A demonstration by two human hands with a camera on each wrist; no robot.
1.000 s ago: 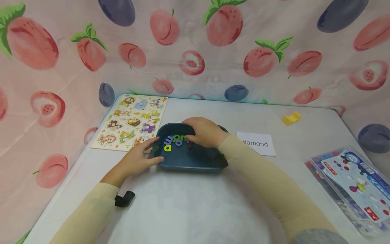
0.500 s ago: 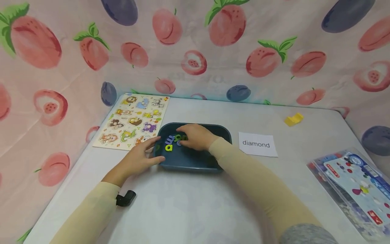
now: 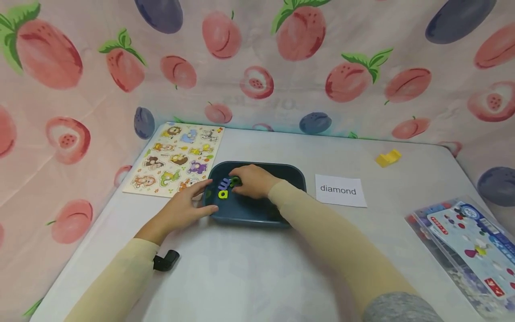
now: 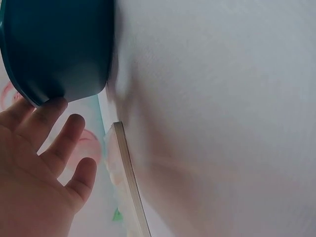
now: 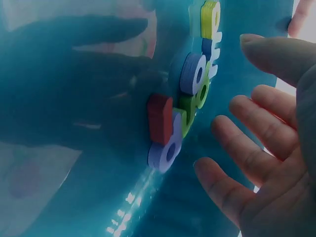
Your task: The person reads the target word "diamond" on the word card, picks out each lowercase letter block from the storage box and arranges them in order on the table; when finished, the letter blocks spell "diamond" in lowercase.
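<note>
Letters (image 5: 187, 74), chunky, in yellow, purple, green and red, bunched inside a dark blue tray (image 3: 249, 222); right hand (image 3: 253, 181) near them, fingers loosely spread, holding nothing; left hand (image 3: 183, 211) touching the tray's rim with parted fingers; white card (image 3: 339, 191) beside it, reading "diamond"; clear box's label (image 3: 462, 248) mostly too small to read.

2 cream sleeves (image 3: 330, 241); black wrist fitting (image 3: 166, 261); grey fabric (image 3: 398, 308), perhaps outer sleeve.

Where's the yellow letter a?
In the head view, the yellow letter a lies in the left part of the dark tray, just below the purple m.
</note>
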